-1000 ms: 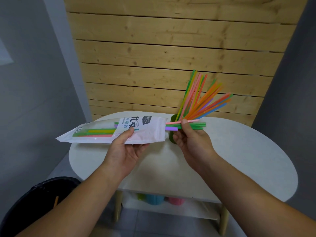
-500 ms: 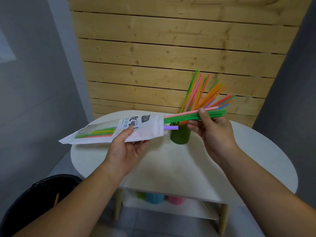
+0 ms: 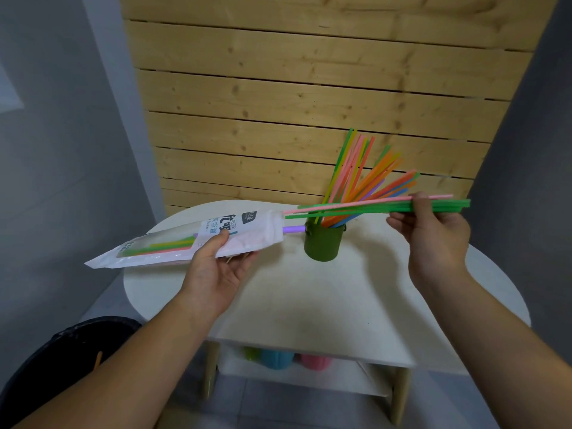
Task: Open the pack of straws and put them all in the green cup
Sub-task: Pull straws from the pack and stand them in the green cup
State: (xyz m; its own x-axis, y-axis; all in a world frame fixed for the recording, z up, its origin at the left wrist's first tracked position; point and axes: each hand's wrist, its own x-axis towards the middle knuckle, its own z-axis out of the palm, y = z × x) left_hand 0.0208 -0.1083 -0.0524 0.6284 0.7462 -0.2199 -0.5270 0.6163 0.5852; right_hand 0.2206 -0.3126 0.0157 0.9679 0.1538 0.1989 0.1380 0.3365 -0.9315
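Left hand (image 3: 216, 267) gripping the straw pack (image 3: 185, 239) from below, held level above the white counter (image 3: 309, 298), one purple straw (image 3: 292, 229) poking out its open end. Right hand (image 3: 433, 233) pinching a small bunch of pink and green straws (image 3: 365, 207), nearly clear of the pack. Green cup (image 3: 323, 244) on the counter, already stuffed with colourful straws (image 3: 362, 178).

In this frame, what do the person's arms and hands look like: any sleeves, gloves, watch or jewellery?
Both forearms are bare as far as the view shows, with no sleeve in sight. The left hand and right hand wear no gloves. No ring, watch, bracelet or other marking is visible on either hand or wrist. Above the forearms the arms lie outside the picture.
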